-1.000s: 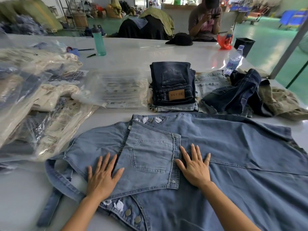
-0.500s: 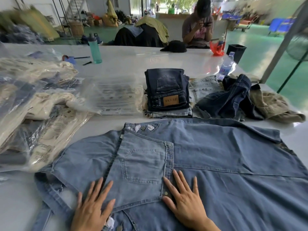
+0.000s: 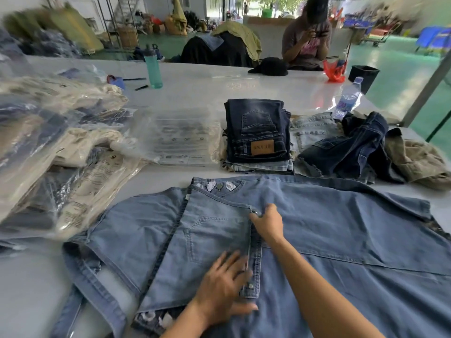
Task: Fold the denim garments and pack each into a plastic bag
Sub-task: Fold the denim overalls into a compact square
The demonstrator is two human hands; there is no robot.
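The right hand (image 3: 267,224) pinches the top corner of the folded bib flap (image 3: 214,242) on the light denim garment (image 3: 341,240). The left hand (image 3: 222,289) lies flat on the flap's lower edge. The garment is spread along the near edge of the table (image 3: 244,91).

Brown leather patch (image 3: 262,148) on the top pair of the folded dark jeans stack (image 3: 257,132) in front of me reads "JEANS", seen upside down. Print on the plastic bags (image 3: 180,140) too blurred to read.
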